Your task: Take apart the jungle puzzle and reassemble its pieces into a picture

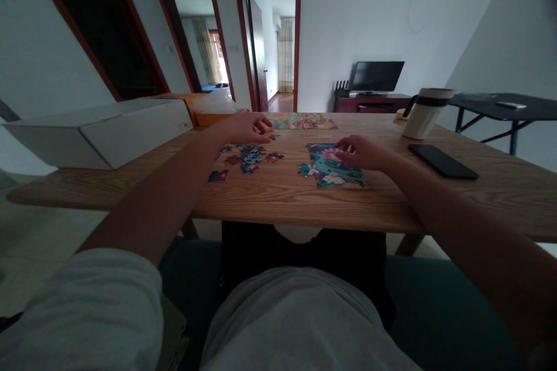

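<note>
A partly assembled jigsaw puzzle (333,173) with white rabbits on a teal and blue picture lies on the wooden table in front of me. Over its upper right part rests my right hand (363,152), fingers bent and apart, fingertips at the picture. To the left is a loose group of puzzle pieces (252,154), some overlapping. My left hand (243,127) reaches above the far side of that group, its fingers curved with a gap to the thumb and nothing visible between them. One dark blue piece (218,175) lies apart, nearer the table's front edge.
Behind the pieces lies a colourful picture sheet (313,121). A long white box (130,127) and an orange box (209,118) stand at the left. On the right are a black phone (442,161) and a white mug with a dark handle (426,116).
</note>
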A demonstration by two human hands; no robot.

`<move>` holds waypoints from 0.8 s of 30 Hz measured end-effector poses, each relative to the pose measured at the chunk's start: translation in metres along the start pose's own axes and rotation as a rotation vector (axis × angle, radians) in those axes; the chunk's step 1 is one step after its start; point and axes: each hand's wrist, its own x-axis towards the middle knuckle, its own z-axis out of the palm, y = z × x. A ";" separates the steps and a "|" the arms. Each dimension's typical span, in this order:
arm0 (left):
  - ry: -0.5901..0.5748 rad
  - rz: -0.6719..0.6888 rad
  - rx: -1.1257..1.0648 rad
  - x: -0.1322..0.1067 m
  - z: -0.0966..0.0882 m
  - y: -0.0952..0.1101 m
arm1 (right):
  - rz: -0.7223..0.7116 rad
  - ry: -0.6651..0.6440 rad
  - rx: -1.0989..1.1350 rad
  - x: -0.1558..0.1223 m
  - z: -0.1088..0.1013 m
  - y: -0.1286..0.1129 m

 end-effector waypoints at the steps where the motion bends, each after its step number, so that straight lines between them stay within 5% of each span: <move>1: -0.021 0.036 0.000 0.000 0.005 0.014 | -0.108 0.006 0.008 0.000 0.006 -0.013; 5: -0.103 0.140 0.022 0.000 0.034 0.046 | -0.273 -0.089 -0.047 -0.001 0.030 -0.049; 9: -0.181 0.134 0.018 -0.005 0.058 0.045 | -0.263 -0.167 -0.054 0.001 0.037 -0.052; 12: -0.270 0.104 0.041 -0.010 0.060 0.036 | -0.274 -0.159 -0.046 0.003 0.035 -0.047; 24: -0.328 0.190 0.116 -0.013 0.069 0.034 | -0.209 -0.150 -0.056 -0.001 0.024 -0.034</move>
